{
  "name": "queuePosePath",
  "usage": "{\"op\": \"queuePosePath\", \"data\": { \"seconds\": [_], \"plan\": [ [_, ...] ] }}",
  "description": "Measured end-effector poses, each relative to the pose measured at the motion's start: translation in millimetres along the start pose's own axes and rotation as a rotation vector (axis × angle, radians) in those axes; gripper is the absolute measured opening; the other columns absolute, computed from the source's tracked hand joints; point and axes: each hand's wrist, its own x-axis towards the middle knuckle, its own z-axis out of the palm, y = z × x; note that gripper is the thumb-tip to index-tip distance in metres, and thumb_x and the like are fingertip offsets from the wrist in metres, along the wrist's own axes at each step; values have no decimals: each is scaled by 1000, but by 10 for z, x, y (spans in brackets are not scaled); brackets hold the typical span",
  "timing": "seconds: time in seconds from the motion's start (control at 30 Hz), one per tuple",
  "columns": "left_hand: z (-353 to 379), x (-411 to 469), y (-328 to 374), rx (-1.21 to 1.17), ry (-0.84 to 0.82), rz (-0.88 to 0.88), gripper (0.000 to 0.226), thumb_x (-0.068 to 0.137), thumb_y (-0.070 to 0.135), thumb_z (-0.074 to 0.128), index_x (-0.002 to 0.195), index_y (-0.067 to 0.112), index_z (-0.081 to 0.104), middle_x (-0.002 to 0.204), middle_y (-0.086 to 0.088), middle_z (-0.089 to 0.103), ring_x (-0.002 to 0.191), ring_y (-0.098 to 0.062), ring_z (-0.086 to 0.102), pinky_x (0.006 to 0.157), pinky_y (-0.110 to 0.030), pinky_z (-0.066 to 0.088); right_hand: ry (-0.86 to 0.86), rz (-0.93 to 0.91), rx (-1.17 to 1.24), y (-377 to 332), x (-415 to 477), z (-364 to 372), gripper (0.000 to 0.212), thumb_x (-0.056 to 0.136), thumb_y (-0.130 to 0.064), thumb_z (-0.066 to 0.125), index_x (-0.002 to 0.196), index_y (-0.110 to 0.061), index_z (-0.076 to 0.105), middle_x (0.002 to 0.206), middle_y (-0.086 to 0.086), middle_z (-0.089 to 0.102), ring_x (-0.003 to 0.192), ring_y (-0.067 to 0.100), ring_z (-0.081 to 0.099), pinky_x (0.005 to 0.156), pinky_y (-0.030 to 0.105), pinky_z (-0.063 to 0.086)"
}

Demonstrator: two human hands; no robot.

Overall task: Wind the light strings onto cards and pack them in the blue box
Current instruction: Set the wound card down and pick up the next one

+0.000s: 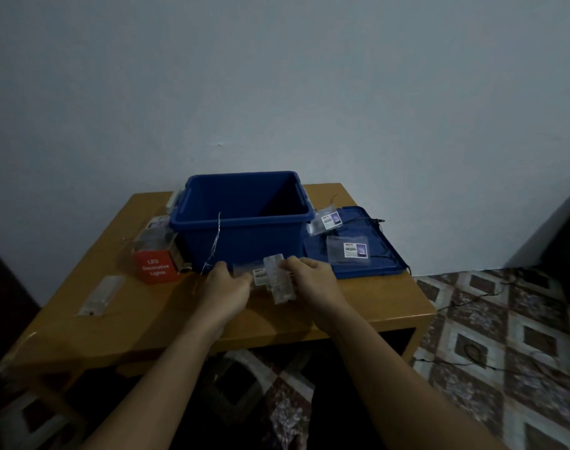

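Wooden table (pixel 368 315) under everything, tan top, set vs. plain pale wall (pixel 277 76). Red carton (pixel 155 270) at table's left-centre, white print "LED Decorative Lights", clear window on top. Patterned floor (pixel 504 336) to the right & below, diamond tiles in brown/cream. Dark shape at far right edge by the wall, too dim to ID.

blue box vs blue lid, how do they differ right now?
The blue box stands upright and open at the table's middle; the lid lies flat to its right. The box looks empty, though its floor is dark; the lid carries two clear labelled packets. A thin wire hangs over the box's front, none over the lid. Both are the same blue plastic.
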Motion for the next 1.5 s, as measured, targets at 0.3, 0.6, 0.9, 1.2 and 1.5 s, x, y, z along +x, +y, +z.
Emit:
{"op": "queuePosePath", "data": {
  "seconds": [0.3, 0.6, 0.9, 1.2, 1.5],
  "plan": [
    [85, 109, -268, -39, 113, 204, 27, 98, 11, 58, 122, 21, 51, 113, 7, 57, 105, -13, 56, 77, -22, 46, 7, -75, -75, 63, -42, -137, 30, 96, -26, 62, 95, 3, 70, 97, 18, 74, 94, 32, 71, 81, 47, 59],
    [114, 152, -465, 52, -78, 519, 45, 98, 1, 51, 129, 34, 51, 124, 18, 54, 117, 10, 49, 95, -12, 45, 25, -258, -257, 175, -211, -363, 23, 94, -23, 64, 80, -6, 69, 81, 9, 72, 78, 23, 68, 62, 27, 53],
    [83, 184, -590, 30, -123, 500, 49, 100, 8, 52, 131, 46, 44, 119, 23, 57, 114, 11, 50, 89, -10, 39, 59, -406, -272, -103, -16, -451, 20, 97, -27, 59, 88, -11, 68, 85, 6, 70, 78, 18, 70, 60, 30, 58],
    [81, 194, -646, 16, -132, 522, 50, 102, 17, 51, 136, 52, 38, 127, 22, 55, 118, 11, 49, 93, -13, 40, -98, -539, -438, -233, 168, -345, 18, 100, -37, 58, 98, -22, 68, 92, -2, 68, 85, 19, 66, 67, 36, 58],
    [63, 175, -668, -72, -134, 632, 50, 102, 27, 46, 150, 37, 36, 129, 10, 56, 124, -10, 54, 100, -37, 51, -95, -686, -664, -112, 149, -323, 17, 99, -38, 54, 105, -27, 64, 98, -12, 62, 88, 7, 61, 70, 25, 53]
  ]
}}
